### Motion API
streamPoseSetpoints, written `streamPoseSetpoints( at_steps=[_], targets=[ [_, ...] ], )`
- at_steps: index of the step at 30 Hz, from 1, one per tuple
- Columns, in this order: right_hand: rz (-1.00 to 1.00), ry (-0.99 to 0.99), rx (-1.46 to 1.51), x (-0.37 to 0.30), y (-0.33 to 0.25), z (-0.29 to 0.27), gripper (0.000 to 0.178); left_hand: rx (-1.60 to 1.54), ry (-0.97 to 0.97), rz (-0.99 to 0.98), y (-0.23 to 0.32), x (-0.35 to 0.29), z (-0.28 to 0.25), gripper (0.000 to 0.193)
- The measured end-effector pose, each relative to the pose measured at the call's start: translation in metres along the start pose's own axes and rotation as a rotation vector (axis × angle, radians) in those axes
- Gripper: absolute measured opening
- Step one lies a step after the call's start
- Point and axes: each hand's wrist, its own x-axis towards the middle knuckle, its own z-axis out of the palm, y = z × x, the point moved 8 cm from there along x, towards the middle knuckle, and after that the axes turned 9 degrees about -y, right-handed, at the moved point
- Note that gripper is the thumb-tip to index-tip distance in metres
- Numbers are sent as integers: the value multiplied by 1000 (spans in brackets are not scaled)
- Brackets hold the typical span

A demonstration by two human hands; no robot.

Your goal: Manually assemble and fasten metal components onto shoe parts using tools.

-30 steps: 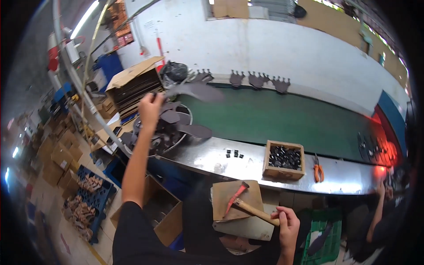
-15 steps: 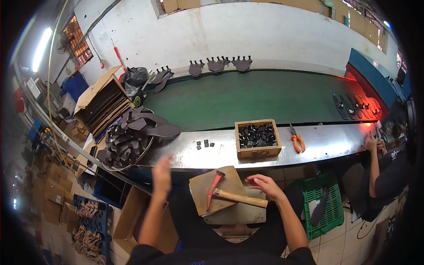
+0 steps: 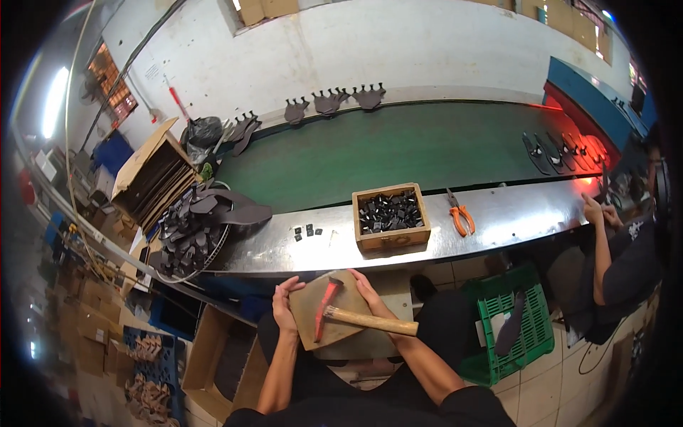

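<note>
The green conveyor belt (image 3: pixel 398 153) runs across in front of me, and everything else I place from it. Along its near edge lies the steel bench top (image 3: pixel 498 220), and at the belt's left end a round wire basket (image 3: pixel 186 238) is heaped with dark cut shoe pieces, with an open cardboard box (image 3: pixel 153 178) of more dark sheets just beyond it. At the belt's right end a co-worker (image 3: pixel 626 249) sits with hands at the bench edge. Below the belt, on my lap, rests the worn wooden block (image 3: pixel 327 313); my left hand (image 3: pixel 284 307) grips its left edge, fingers curled over the top, and my right hand (image 3: pixel 366 288) lies against its right side, fingers bent around the edge, though I cannot tell how firmly. A hammer (image 3: pixel 356 317) with a red head and pale wooden handle lies loose on the block, held by neither hand. Just near of the belt's middle stands a small wooden box (image 3: pixel 391 217) of black parts, orange-handled pliers (image 3: pixel 459 213) beside it on the right and a few small black clips (image 3: pixel 307 231) to its left.
</note>
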Motion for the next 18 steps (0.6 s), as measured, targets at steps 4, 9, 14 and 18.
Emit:
streamPoseSetpoints(
  at_steps=[4, 9, 14, 18],
  targets=[
    [-72, 134, -27, -43, -2, -45, 57, 116, -177, -43, -8, -3, 58, 53],
    [-141, 283, -359, -71, -24, -62, 58, 91, -279, -75, -19, 3, 93, 33],
    [34, 136, -517, -91, -34, -95, 67, 374, -389, -139, -22, 10, 98, 31],
    [163, 222, -513, -137, -111, -91, 51, 596, -278, -196, -15, -2, 97, 26]
  ],
)
